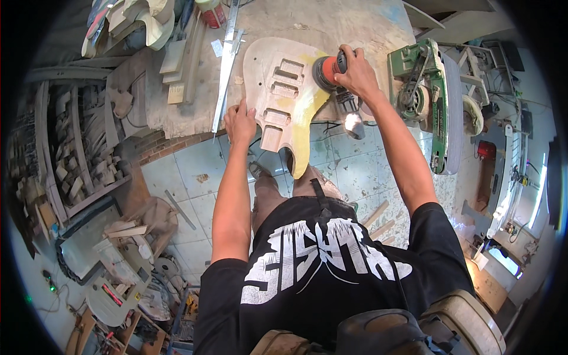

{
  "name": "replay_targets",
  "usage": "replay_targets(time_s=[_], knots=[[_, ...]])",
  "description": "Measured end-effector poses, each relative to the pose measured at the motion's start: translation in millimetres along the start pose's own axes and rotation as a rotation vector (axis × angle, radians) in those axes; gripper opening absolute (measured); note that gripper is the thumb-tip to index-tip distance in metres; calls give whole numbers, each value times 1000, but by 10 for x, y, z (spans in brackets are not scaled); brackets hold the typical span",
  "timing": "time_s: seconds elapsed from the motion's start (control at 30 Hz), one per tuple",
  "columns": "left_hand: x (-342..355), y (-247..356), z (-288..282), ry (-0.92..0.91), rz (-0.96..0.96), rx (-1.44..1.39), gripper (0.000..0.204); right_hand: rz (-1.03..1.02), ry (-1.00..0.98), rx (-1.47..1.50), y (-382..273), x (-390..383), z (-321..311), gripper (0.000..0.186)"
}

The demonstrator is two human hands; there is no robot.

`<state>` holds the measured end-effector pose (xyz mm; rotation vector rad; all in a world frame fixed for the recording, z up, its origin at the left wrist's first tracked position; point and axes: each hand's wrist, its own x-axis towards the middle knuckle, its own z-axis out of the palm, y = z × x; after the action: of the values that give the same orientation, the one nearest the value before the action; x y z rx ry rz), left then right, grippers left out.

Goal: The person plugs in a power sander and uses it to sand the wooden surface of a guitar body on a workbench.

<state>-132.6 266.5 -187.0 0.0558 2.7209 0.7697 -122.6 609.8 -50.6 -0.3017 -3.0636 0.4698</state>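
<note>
A pale wooden electric guitar body [268, 79] with routed pockets and yellowish patches lies on the workbench, its lower end jutting past the bench edge. My left hand [240, 121] has its fingers curled on the body’s left edge. My right hand [358, 76] grips a red-and-black round sander [325, 72], which rests at the body’s upper right edge. A dark tool with a shiny metal part [347, 107] lies just under my right wrist. A long steel rule [225, 67] lies left of the body.
Plywood workbench [370, 23]; stacked wood strips [177, 83] and red-labelled container [212, 12] at left; green belt sander [423, 94] at right; cut wooden pieces [121, 23] at upper left; shelves of offcuts [77, 148] far left; machine [118, 278] lower left; tiled floor [183, 177] below.
</note>
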Motion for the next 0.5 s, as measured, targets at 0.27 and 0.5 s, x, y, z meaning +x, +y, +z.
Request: replay_targets(time_s=[0.27, 0.5], knots=[[-37, -45, 60, 37, -8, 7, 53, -217, -165, 33, -540, -764, 105, 76], [-103, 79, 144, 133, -41, 55, 48, -105, -95, 4, -140, -214, 1, 75]])
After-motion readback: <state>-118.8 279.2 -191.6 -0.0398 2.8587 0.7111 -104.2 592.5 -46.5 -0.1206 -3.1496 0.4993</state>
